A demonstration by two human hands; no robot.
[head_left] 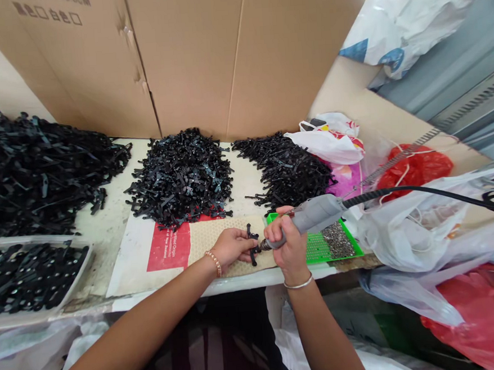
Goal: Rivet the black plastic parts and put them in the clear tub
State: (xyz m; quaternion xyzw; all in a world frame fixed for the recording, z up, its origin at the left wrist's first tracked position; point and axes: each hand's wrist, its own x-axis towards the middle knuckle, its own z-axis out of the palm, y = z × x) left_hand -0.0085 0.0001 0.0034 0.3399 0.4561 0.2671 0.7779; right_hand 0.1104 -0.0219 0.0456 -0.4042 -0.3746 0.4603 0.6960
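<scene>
My left hand [232, 247] pinches a small black plastic part [252, 246] over the beige textured mat [206, 241]. Wrapped in my right hand [291, 241] is a grey electric screwdriver [319, 214], lying nearly level with its tip pointing left. That tip meets the black part or stops just beside it; I cannot tell which. Partly behind my right hand sits a green tray [315, 250] with a perforated bed, and many small metal screws [337, 239] are heaped at its right side.
Black part piles stand at the left [30, 172], middle [183, 178] and right [290, 168]. A clear tub [85, 258] holds more parts. Behind rises a cardboard sheet [195, 53]. The screwdriver's black cable [420, 190] runs right, over plastic bags [394, 236]. A coiled spring [413, 148] slants there.
</scene>
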